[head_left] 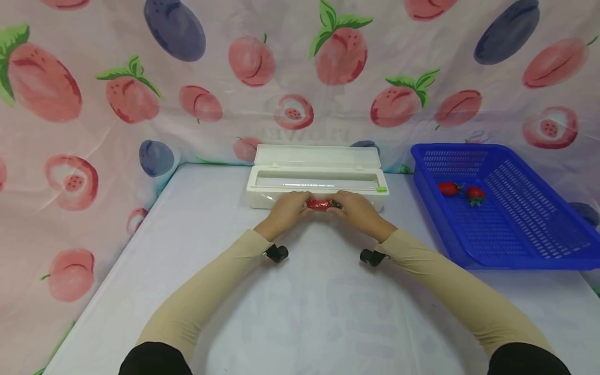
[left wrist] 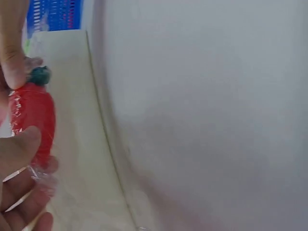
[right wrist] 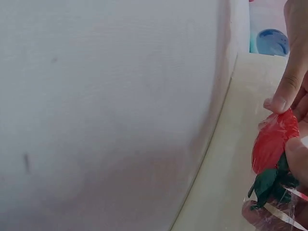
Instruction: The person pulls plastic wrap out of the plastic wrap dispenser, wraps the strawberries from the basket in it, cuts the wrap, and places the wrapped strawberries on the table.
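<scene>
A red strawberry with green leaves (head_left: pixel 320 205), wrapped in clear plastic film, is held between both hands just in front of a white cling film dispenser (head_left: pixel 262 199). My left hand (head_left: pixel 287 211) pinches its bare red end, the thumb lying on the red side in the left wrist view. At the leafy end, my right hand (head_left: pixel 360 212) grips it with thumb and fingers. Film gathers in shiny creases around the leaves (right wrist: pixel 265 185) in the right wrist view. The dispenser's lid (head_left: pixel 319 156) stands raised, and a green slider (head_left: pixel 382 189) sits at its right end.
To the right stands a blue plastic basket (head_left: pixel 461 250) holding two more red strawberries, one on the left (head_left: pixel 449 188) and another beside it (head_left: pixel 475 194). A white cloth (head_left: pixel 300 312) covers the table. Fruit-printed fabric (head_left: pixel 197 135) hangs behind and at the left.
</scene>
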Motion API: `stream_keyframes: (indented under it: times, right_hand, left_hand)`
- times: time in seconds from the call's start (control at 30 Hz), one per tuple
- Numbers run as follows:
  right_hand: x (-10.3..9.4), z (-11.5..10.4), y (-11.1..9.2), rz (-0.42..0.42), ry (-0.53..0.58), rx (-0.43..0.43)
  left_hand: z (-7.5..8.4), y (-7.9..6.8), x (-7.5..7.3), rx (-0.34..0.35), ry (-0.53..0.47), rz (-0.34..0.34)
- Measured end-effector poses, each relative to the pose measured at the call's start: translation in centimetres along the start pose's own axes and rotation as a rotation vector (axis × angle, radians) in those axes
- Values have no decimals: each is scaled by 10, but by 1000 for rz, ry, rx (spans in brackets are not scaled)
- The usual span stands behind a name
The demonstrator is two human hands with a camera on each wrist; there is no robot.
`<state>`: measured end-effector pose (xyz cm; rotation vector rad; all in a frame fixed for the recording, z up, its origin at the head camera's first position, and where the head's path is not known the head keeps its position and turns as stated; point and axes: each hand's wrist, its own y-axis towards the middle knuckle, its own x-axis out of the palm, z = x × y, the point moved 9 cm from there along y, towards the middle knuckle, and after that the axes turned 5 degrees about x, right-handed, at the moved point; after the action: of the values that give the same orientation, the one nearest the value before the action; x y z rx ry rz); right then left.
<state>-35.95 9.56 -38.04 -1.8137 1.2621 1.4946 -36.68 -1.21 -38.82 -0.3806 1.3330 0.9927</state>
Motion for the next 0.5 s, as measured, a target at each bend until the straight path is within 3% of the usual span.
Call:
stream_keyframes:
  times: [0.17, 0.27, 0.5]
  right_hand:
    - [-1, 0, 2, 7, -20, -10]
    - [1, 0, 2, 1, -37, -30]
    - [3, -2, 3, 46, -57, -104]
  left_hand:
    - [3, -4, -3, 75, 102, 77]
    - [3, -5, -5, 91, 88, 102]
    - [-1, 0, -3, 52, -5, -1]
